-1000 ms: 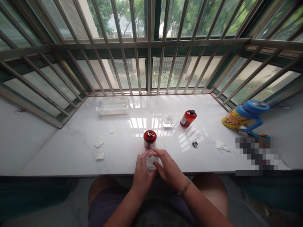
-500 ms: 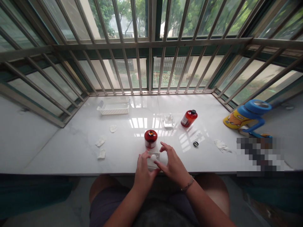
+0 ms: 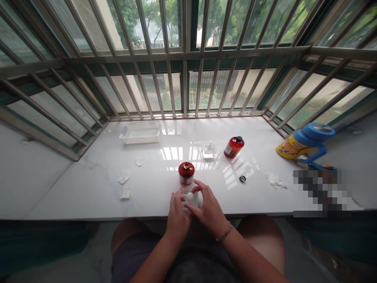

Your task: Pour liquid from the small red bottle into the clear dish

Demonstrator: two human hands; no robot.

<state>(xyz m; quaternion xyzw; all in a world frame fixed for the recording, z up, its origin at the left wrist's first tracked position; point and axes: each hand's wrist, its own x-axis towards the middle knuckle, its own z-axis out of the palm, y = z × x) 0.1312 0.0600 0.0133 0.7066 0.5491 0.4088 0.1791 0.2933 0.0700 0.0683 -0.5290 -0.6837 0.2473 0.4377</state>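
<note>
The person's left hand [image 3: 179, 212] is closed along the left side of a clear container [image 3: 194, 202], which sits close to the front edge of the desk [image 3: 88, 188], around the middle of its length. The right hand [image 3: 209, 208] is half curled, thumb and forefinger parted on either side of the container's white rounded top [image 3: 190, 195]; whether they press on it cannot be told. For clean handling, the left fingers should brace the container level while the right ones meet the top squarely from opposite sides, with light, even force. Just beyond stands an uncapped red bottle [image 3: 186, 171], so the right forefinger would do well to stay clear of its shoulder. Farther from the front edge are a small clear box [image 3: 209, 152] and a black-capped red bottle [image 3: 234, 147], with a black ring-like cap [image 3: 242, 179] nearer that edge. A white basket [image 3: 140, 137] lies by the back left corner; a blue and yellow jug [image 3: 300, 143] stands toward the right edge, beyond a crumpled tissue [image 3: 276, 181].
</note>
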